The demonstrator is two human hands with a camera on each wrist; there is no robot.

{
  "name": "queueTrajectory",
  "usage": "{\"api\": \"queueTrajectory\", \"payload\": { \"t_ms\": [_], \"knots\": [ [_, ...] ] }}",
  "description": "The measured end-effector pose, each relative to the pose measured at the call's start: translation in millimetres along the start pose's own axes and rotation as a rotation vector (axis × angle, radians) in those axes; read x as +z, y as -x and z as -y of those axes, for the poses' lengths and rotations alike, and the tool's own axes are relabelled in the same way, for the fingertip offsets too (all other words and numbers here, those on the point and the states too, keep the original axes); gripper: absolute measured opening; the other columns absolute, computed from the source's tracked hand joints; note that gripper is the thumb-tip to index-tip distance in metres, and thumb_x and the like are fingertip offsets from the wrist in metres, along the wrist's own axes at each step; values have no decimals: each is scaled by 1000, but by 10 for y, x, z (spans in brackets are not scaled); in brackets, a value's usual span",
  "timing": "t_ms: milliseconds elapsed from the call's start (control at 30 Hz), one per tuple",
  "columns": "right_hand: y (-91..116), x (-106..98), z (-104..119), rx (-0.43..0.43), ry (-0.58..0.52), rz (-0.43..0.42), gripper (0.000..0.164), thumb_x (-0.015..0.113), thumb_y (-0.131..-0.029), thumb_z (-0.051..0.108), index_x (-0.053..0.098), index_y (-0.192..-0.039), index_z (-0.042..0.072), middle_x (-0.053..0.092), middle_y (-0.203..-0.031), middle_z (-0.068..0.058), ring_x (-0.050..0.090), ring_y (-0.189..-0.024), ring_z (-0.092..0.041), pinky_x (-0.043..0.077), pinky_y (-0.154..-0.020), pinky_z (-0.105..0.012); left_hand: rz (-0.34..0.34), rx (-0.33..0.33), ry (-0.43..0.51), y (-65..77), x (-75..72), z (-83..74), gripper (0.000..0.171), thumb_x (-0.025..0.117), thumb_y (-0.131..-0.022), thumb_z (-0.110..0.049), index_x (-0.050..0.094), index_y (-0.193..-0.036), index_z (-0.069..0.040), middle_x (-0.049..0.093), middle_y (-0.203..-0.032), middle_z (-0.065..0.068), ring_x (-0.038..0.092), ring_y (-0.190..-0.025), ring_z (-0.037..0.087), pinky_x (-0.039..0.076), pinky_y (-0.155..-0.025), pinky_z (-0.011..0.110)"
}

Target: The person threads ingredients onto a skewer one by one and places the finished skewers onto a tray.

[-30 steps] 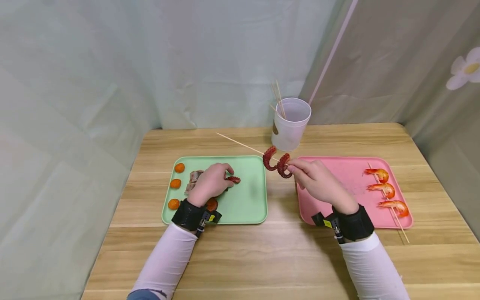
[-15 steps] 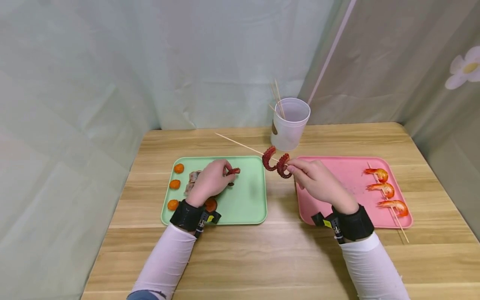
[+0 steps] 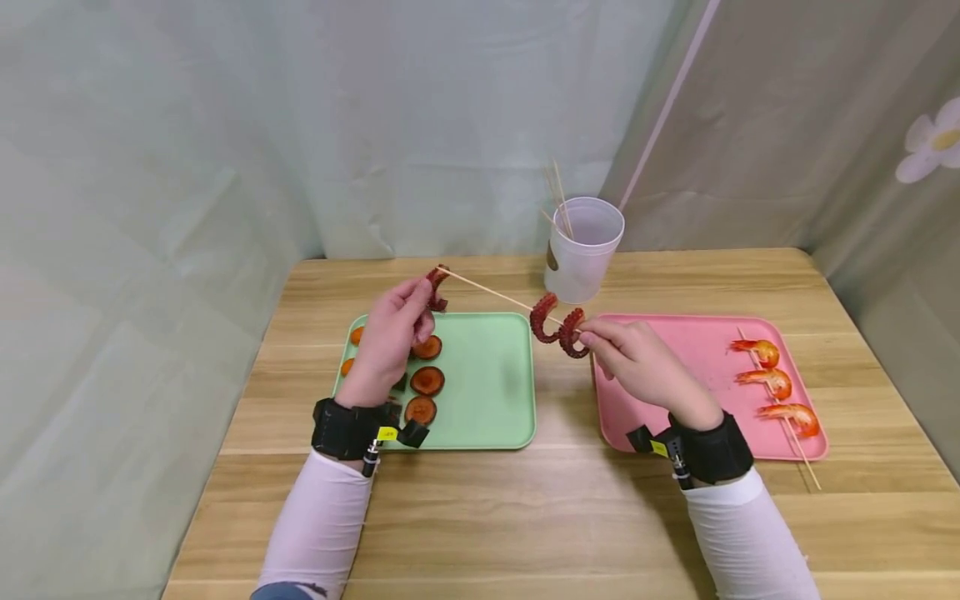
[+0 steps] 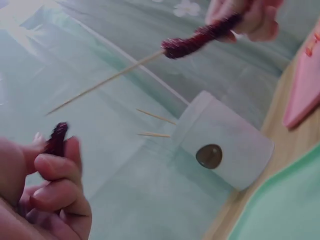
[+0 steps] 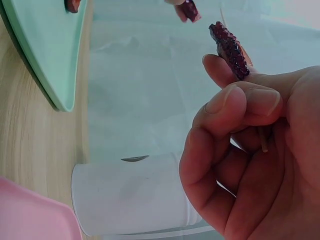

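Note:
My left hand [image 3: 390, 333] pinches a curled dark red octopus tentacle piece [image 3: 437, 292] between thumb and fingers, raised above the green tray's back left part. My right hand [image 3: 637, 358] grips a bamboo skewer [image 3: 487, 292] near its right end. Threaded on that skewer, close to the right fingers, are two more tentacle pieces, one on the left [image 3: 540, 321] and one on the right [image 3: 572, 335]. The skewer's bare tip points left, at the held piece. In the left wrist view a small gap separates the tip from the tentacle piece [image 4: 58, 139].
The green tray [image 3: 487, 383] carries round brown slices [image 3: 427, 381] and orange balls [image 3: 347, 367], partly behind my left arm. On the pink tray [image 3: 675, 417] lies a skewer of shrimp [image 3: 765, 383]. A white cup [image 3: 577, 262] with several skewers [image 3: 562, 200] stands at the back.
My left hand has lifted a tentacle piece off the green tray, up and slightly left to the skewer tip. The right hand and its skewer stay almost in place.

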State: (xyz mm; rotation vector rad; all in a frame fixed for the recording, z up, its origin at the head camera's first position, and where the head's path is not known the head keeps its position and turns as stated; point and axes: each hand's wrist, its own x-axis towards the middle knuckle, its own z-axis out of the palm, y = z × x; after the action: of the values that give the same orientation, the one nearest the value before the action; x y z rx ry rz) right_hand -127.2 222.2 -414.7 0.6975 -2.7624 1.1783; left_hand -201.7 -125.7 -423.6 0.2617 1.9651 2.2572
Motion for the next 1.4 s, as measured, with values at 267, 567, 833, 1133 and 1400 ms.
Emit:
{"api": "queueTrajectory", "payload": {
  "t_ms": [267,567,833,1133,1400],
  "knots": [
    [-23,58,10,3,0,70,18,59,-112,16,76,-111,14,53,-68,10,55,-60,-8,49,-65,-32,-104,13,182,18,-31,-44,31,56,-113,-34,74,-103,-11,68,-83,2,43,-52,7,31,-49,18],
    [-43,72,39,23,-14,97,20,56,-114,17,76,-112,12,51,-63,10,57,-56,-8,50,-64,-34,-61,43,114,49,2,-83,37,59,-112,-34,70,-107,1,69,-84,4,46,-52,10,32,-48,19],
    [-41,77,42,32,-17,94,21,56,-114,19,75,-111,13,51,-62,10,56,-55,-7,49,-63,-34,-65,63,59,68,52,-110,24,63,-111,-23,69,-123,-4,72,-89,1,52,-51,10,35,-46,19],
    [-21,96,28,50,-36,101,20,56,-113,17,74,-106,14,50,-60,11,59,-55,-14,49,-62,-34,-71,103,47,110,190,-98,22,65,-109,-18,63,-122,-1,75,-89,1,54,-48,12,40,-44,18],
    [-7,103,59,39,-63,96,20,56,-114,17,74,-106,14,49,-61,11,55,-55,-10,47,-61,-32,-43,116,7,150,265,-72,21,67,-109,-20,63,-117,-2,77,-94,3,59,-53,14,39,-45,18]
  ]
}}
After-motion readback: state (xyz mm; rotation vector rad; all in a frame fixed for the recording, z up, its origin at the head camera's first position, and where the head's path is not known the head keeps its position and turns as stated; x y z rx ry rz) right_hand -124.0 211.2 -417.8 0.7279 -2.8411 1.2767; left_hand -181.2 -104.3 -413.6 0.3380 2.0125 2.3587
